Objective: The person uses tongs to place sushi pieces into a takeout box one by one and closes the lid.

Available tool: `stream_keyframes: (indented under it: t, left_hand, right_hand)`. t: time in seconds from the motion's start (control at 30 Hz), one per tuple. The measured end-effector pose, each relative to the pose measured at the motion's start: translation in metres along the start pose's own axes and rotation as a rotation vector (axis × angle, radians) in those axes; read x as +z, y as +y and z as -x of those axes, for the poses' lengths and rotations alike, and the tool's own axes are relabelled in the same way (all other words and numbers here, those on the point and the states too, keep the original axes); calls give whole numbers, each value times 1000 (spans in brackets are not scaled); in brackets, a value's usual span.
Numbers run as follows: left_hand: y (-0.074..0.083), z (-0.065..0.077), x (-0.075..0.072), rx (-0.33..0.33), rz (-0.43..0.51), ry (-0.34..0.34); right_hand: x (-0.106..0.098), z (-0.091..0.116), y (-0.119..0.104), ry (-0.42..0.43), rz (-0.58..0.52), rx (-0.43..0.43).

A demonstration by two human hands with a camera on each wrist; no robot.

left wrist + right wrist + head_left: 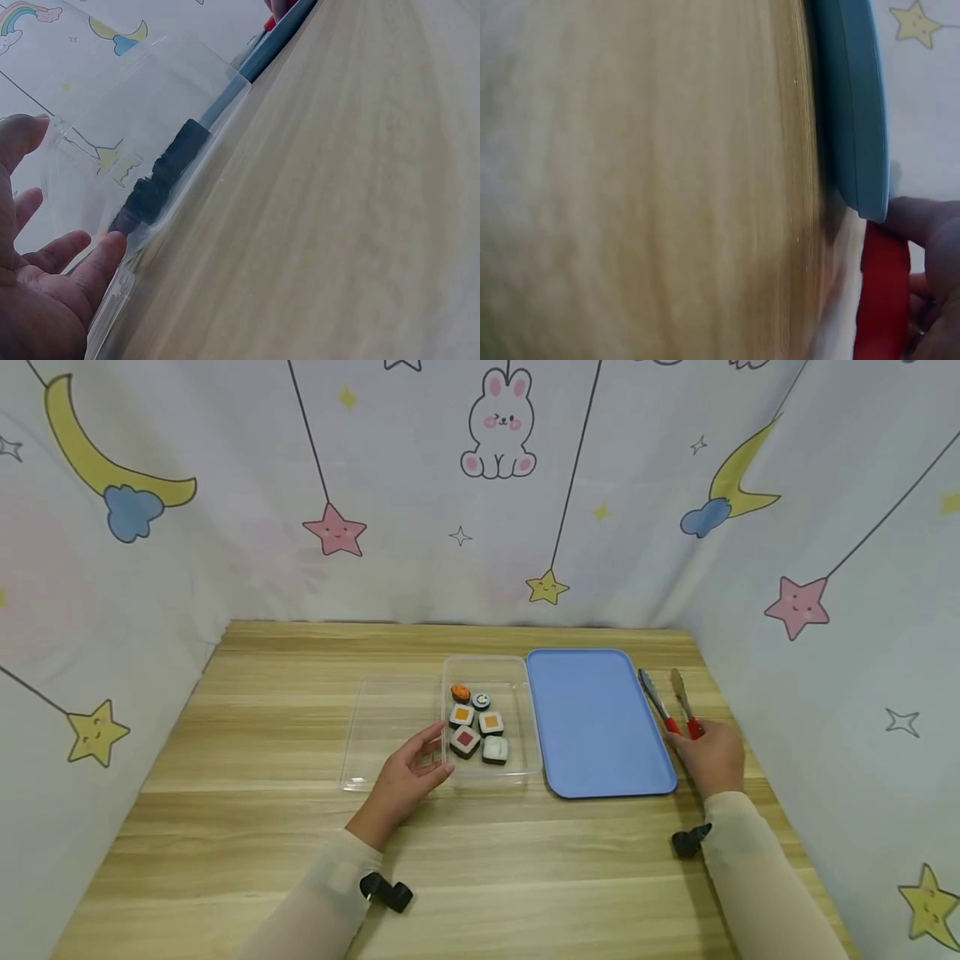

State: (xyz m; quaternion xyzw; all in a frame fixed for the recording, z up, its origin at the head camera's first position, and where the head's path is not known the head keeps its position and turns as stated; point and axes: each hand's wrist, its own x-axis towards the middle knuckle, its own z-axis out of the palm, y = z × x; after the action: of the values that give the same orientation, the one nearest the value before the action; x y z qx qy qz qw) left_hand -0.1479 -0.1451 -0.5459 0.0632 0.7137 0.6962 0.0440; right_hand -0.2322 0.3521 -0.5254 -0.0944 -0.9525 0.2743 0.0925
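Observation:
A clear plastic container (531,727) holds several sushi pieces (465,741) with dark, seaweed-like sides, topped in white, orange or red. At its left wall is my left hand (401,783), fingers spread and fingertips right at the plastic. In the left wrist view, that hand's thumb and fingers (101,268) stand apart beside the container (161,97). My right hand (714,756) grips metal tongs (657,700) by their red handles, the tips pointing away from me and spread apart. The right wrist view shows a red handle (883,292) by the right thumb.
A blue tray (603,727) lies flat between the container and the tongs. Left of the container, a clear lid (386,718) rests on the wooden table (487,868), partly behind the left hand. Printed curtains (420,568) surround the table's back and sides.

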Motion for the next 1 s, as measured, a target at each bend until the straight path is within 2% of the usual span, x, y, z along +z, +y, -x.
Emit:
stream_keyframes:
  t: [0.6,0.73,0.87,1.0]
  left_hand:
    - [0,-1,1,13,14,5]
    - [1,1,2,17,7,18]
    - [4,4,-1,24,9,43]
    - [10,5,-19,65,-45,90]
  right_hand:
    - [-1,0,-4,-59,97,52]
    - [-6,0,-15,-58,142,71]
    - [-8,8,-46,20,93,-19]
    - [-2,29,-98,101,-67,-234]
